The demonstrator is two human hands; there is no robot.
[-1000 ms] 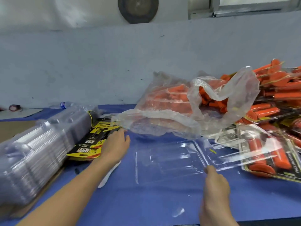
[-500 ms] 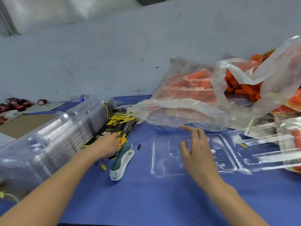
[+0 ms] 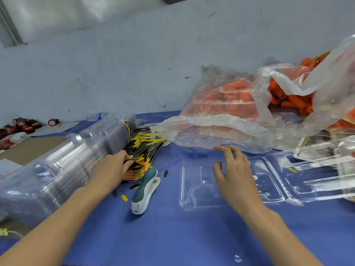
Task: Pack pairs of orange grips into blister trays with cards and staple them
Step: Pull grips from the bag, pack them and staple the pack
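Note:
A stack of black-and-yellow cards lies on the blue table left of centre. My left hand grips the near end of that stack, fingers curled over the top cards. My right hand hovers with loose, spread fingers above an open clear blister tray lying flat in the middle. Behind it a clear plastic bag holds many orange grips. A green-and-white stapler lies just in front of the cards.
A long stack of clear blister trays fills the left side. More open clear trays lie at the right. A second bag of orange grips is behind them. A grey wall runs along the back.
My left hand has closed its fingers over the card stack's end. My right hand moved from the table's near edge up over the open tray, and the view swung left.

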